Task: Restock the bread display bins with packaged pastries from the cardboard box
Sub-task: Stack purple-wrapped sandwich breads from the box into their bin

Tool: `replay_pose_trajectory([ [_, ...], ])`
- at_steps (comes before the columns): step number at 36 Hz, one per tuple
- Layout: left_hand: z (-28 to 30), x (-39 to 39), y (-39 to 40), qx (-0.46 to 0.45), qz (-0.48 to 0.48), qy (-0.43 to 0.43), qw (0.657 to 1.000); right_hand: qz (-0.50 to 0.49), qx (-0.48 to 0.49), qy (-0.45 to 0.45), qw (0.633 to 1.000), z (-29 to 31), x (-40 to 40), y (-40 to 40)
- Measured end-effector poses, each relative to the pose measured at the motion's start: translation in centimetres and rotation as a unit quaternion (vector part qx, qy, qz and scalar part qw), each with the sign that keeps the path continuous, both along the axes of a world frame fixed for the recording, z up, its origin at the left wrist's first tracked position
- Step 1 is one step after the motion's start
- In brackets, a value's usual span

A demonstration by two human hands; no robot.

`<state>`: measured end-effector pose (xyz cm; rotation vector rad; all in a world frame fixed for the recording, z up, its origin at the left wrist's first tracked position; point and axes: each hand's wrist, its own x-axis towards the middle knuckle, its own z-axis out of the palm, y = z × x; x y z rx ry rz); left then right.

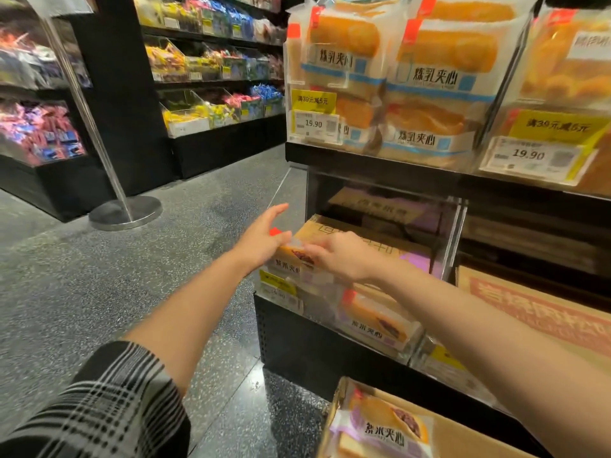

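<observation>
Purple-labelled pastry pack (291,259) enters the lower bin (454,233); left hand (264,236) flat-open against it, right hand (340,256) pinching. Packs remain in the cardboard box (463,431) below.

Speckled grey floor (99,292), black candy shelves (211,77)

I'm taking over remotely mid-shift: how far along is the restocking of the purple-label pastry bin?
Done: at least one purple-label pack already lies in the lower clear bin. In hand: both hands, left hand and right hand, are setting another pack at the bin's front edge. Left: the cardboard box at the bottom still holds at least one pack, and the bin has room.
</observation>
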<state>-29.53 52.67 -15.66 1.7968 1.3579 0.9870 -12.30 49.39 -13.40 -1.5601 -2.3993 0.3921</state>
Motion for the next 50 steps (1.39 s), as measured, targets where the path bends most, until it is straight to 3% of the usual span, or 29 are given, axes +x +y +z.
replay_pose_trajectory([
  [4,-0.5,-0.4,0.6,0.034,-0.004,-0.004,0.999,0.037,0.061,0.006,0.997,-0.6,-0.5,0.0],
  [7,-1.0,-0.2,0.9,0.065,-0.001,0.008,0.998,0.021,0.035,0.010,0.999,-1.4,-1.0,0.0],
  [13,-1.0,-0.2,1.3,0.088,0.035,0.124,0.988,-0.004,0.028,-0.104,0.994,-2.1,-1.7,-0.5],
  [18,-0.5,0.4,0.1,0.120,0.026,0.204,0.971,-0.038,-0.059,-0.060,0.996,-1.2,-1.1,-0.9],
  [21,-0.4,0.5,-0.4,0.122,0.016,0.242,0.963,-0.023,0.006,-0.058,0.998,-1.5,-1.1,-1.1],
  [26,0.1,0.0,-1.1,0.090,-0.001,0.323,0.942,-0.019,0.185,-0.001,0.983,-2.2,-0.3,-3.2],
  [31,1.4,1.0,-1.5,0.004,0.014,0.417,0.909,-0.057,0.093,-0.119,0.987,-3.1,0.7,-5.0],
  [33,2.0,1.6,-1.4,-0.056,0.005,0.434,0.899,-0.076,0.075,-0.118,0.987,-2.7,0.8,-5.3],
  [35,2.4,1.8,-1.9,-0.081,0.010,0.429,0.899,-0.092,0.069,-0.036,0.993,-2.4,1.1,-5.5],
  [39,1.4,1.2,-3.4,-0.004,0.017,0.370,0.929,-0.121,0.089,0.171,0.974,-1.1,2.2,-8.3],
  [45,0.0,1.6,-7.1,0.058,-0.020,0.249,0.966,-0.113,0.088,0.190,0.971,-0.2,4.8,-14.1],
  [47,-0.3,2.3,-8.5,0.070,-0.047,0.257,0.963,-0.119,0.039,0.183,0.975,-0.5,5.6,-15.7],
  [50,-0.5,3.5,-10.6,0.061,-0.044,0.228,0.971,-0.131,-0.076,0.099,0.983,-0.9,6.8,-17.2],
])
